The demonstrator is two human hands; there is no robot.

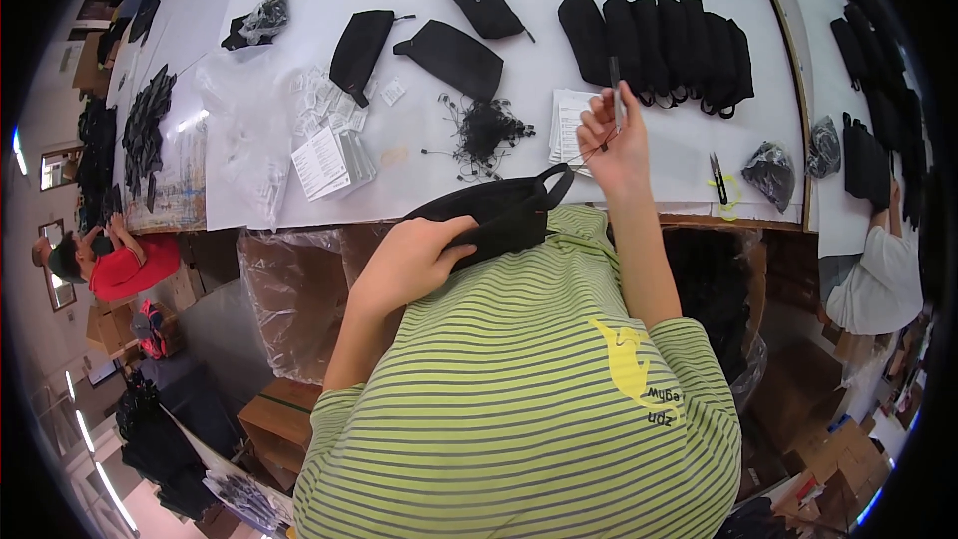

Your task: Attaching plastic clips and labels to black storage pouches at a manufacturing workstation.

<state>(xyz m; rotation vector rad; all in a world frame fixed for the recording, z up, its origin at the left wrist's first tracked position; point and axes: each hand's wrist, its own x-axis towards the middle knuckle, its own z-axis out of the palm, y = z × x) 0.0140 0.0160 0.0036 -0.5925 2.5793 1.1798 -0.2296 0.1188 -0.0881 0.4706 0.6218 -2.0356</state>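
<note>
At the table's near edge my left hand (411,258) is closed on a black fabric pouch (499,218), with the thumb on top. The pouch's wrist loop (557,180) stands up at its right end. My right hand (621,145) is raised just right of that loop, fingers pinched on a slim grey strip (615,85) that points away from me; its exact kind is unclear. A thin dark cord shows by those fingers. Under and left of the right hand lies a stack of white printed cards (569,125). A tangle of black tag strings (486,132) lies further left.
Black pouches (449,55) lie ahead, with a row of more (671,45) at right. White cards (334,162), small packets (321,100) and plastic bags (244,130) are left. Black snips (718,180) lie right, near a plastic-wrapped bundle (769,175). People work at both sides.
</note>
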